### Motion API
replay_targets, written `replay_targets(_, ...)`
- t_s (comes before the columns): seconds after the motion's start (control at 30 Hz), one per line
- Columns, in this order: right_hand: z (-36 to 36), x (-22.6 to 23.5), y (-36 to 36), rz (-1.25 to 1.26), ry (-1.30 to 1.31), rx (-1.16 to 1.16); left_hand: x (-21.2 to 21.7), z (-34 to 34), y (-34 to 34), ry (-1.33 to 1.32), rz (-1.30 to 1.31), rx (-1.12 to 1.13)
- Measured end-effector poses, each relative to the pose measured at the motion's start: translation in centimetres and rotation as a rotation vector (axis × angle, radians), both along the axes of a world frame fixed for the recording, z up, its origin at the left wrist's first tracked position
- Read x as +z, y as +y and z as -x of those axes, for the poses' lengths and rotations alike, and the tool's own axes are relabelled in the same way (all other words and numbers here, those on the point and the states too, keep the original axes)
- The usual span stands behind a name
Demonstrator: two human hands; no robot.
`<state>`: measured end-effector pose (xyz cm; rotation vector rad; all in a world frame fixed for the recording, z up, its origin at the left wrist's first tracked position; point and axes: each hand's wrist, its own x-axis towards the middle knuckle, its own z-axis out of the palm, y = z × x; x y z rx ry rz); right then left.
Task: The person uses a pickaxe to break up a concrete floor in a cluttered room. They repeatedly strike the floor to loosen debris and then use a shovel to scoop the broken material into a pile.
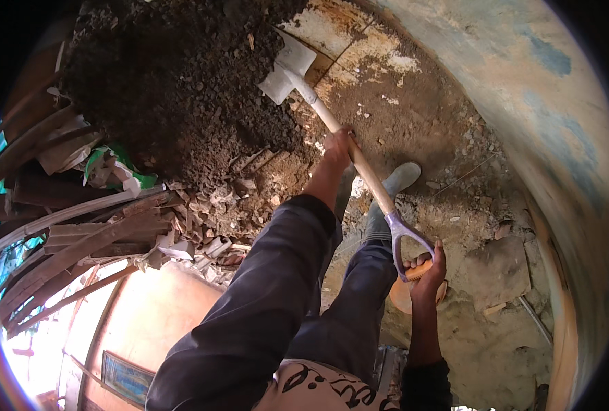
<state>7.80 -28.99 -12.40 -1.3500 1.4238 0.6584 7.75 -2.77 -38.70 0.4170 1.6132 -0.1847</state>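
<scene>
Both of my hands are closed on a shovel [368, 175] with a pale wooden shaft. My left hand [339, 144] wraps round the shaft a short way above the metal blade. At the other end, my right hand [428, 269] grips the orange crossbar of the purple D-shaped handle. The grey blade [294, 60] lies at the right edge of a dark heap of loose soil [181, 89], beside dirty floor tiles [335, 31]. I cannot tell how far its edge goes into the soil.
Broken planks [105, 240] and rubble pile up at the left, with a green and white sack [116, 170] on them. A worn, curved-looking wall [558, 103] runs along the right. My grey boot [402, 178] stands on the dirt under the shaft. A flat slab [496, 270] lies right of the handle.
</scene>
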Motion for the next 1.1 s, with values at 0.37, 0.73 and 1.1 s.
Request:
replay_targets(0.37,-2.2,-1.4,-4.8,0.148,-0.022,0.029,-1.0,-2.4,-1.6,0.030,-0.020,-0.008)
replay_targets(0.73,-5.8,7.4,-11.3,0.105,-0.105,0.209,4.1,-3.1,-9.8,-0.016,0.173,0.188)
replay_targets(1.1,-8.2,-4.7,-3.9,0.042,-0.076,0.159,-4.9,-5.0,1.9,-0.015,0.037,0.218)
